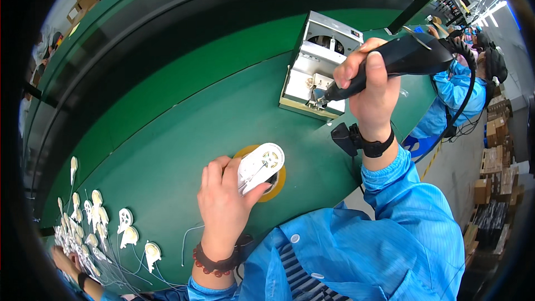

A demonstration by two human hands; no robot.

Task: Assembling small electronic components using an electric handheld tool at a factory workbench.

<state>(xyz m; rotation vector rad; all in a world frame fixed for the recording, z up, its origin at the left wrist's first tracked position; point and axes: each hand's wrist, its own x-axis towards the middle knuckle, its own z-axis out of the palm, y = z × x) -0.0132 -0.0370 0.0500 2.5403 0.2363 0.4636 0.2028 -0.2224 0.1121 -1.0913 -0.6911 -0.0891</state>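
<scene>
Item: small white plastic disc-shaped part with a spoked gold centre and thin white lead wires (261, 165), lying over a yellow round pad (278, 181) on the green conveyor belt (167, 134), at about six o'clock from the grey sheet-metal housing (320, 64)

Left hand (225, 203): closed around the part, thumb under its near edge, fingers over its nine o'clock side

Right hand (368, 86): wrapped tight round a black pistol-shaped electric screwdriver with coiled cable (398, 61), tip pointing into the housing at twelve o'clock from the part

Handling, as judged: the part looks light and stiff, thin plastic, likely brittle at the spokes; wires soft and easy to snag. Best taken by the rim, not the wires

Also present: a row of similar white parts with trailing wires (97, 223) at eight o'clock; a co-worker in a blue smock (460, 92) at two o'clock; another person's hand (64, 259) at the lower left
</scene>
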